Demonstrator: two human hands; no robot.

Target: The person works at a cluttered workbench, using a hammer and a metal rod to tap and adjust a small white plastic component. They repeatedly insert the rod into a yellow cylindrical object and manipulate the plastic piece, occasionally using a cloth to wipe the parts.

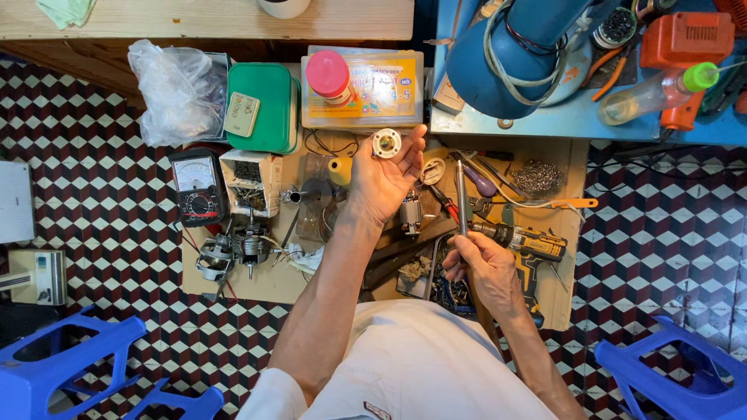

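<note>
Bearing cap (386, 143) sits pinched in left hand (381, 183), held up for inspection; right hand (482, 268) grips rod (461, 194), which next needs lining up with cap's hole

Cordless drill (529, 247) partly behind right hand (478, 264); blue stools (62, 362) cut off by edge

**My board on the tiled floor**

I work over a low wooden board (268, 284) set on the checkered tile floor (109, 225). On the board lie my multimeter (198, 196), a bare fan motor (233, 250), a small open carton (250, 180), a cordless drill (529, 245) and steel wool (538, 176).
</note>
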